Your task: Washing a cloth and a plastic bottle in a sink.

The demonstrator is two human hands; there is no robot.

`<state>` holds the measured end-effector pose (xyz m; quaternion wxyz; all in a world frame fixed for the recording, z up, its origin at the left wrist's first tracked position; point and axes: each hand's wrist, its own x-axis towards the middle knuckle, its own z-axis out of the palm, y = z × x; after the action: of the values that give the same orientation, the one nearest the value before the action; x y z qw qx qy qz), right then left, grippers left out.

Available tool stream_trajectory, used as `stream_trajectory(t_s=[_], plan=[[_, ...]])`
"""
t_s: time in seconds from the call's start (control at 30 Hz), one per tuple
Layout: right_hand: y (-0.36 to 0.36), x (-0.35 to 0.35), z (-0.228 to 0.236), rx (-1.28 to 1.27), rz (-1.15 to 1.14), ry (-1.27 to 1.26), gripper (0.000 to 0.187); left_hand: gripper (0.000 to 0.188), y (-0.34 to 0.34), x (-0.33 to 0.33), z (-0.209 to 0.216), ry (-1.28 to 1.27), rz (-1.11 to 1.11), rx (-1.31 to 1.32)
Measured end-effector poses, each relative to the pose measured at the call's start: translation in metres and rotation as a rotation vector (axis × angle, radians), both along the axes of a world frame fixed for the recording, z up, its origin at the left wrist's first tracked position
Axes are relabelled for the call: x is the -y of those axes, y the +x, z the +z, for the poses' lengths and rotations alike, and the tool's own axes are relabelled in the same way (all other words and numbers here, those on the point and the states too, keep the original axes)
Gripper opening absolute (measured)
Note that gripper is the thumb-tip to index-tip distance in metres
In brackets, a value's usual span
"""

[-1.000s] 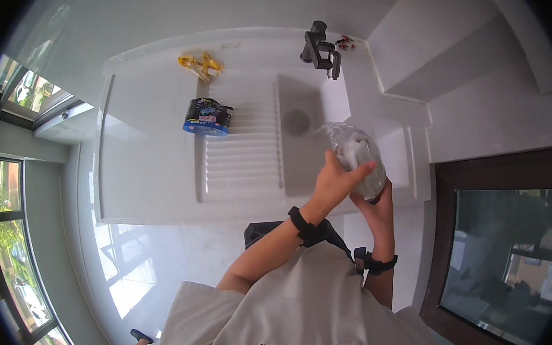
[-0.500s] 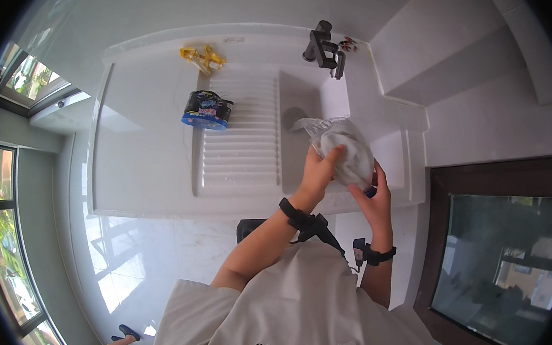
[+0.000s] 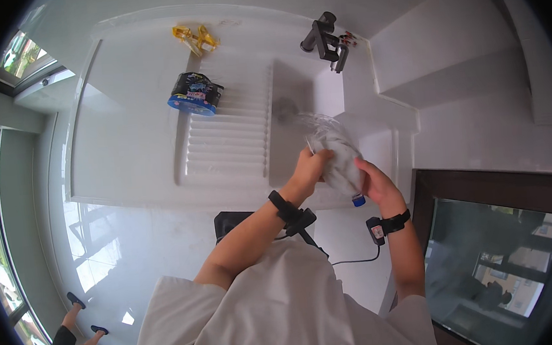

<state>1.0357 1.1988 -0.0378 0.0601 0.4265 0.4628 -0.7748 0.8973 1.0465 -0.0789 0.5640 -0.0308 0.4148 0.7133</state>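
"Layout?"
"White surface (image 3: 124,136), pale shirt (image 3: 266,296), sink (image 3: 286,142). We had a plastic-wrapped bundle (image 3: 340,161) over the sink."
"Step?"
"Two-handed handling, we judged; next move called for steady support."
"Writing?"
"Lettering on shirt and blue-black pack (image 3: 195,94)."
"Grip?"
"Our left hand (image 3: 311,168) and right hand (image 3: 380,185) both held the bundle, blue cap (image 3: 358,200) poking out below."

The bag (image 3: 338,159) is between the hands (image 3: 309,168), over the sink (image 3: 287,147), right of the drainboard (image 3: 226,154).

Both hands (image 3: 311,168) curled, gripping, close together
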Motion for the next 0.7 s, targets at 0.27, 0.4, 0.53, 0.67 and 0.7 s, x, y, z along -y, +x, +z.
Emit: stream_trajectory(t_s=[0.27,0.4,0.53,0.67,0.7], plan=[[-0.009,0.0,-0.013,0.149,0.052,0.014,0.051,0.045,-0.002,-0.003,-0.021,-0.101,0.003,0.057],[-0.014,0.0,-0.012,0.187,0.087,0.016,0.048,0.046,0.0,-0.003,-0.03,-0.145,-0.003,0.105],[-0.01,-0.002,-0.015,0.245,0.123,0.013,0.046,0.045,0.003,-0.004,-0.031,-0.197,-0.012,0.166],[-0.013,0.0,-0.009,0.308,0.153,0.034,0.046,0.04,0.012,-0.009,-0.054,-0.148,0.047,0.237],[-0.013,-0.002,-0.01,0.323,0.141,0.043,0.045,0.038,0.013,-0.011,-0.056,-0.125,0.059,0.259]])
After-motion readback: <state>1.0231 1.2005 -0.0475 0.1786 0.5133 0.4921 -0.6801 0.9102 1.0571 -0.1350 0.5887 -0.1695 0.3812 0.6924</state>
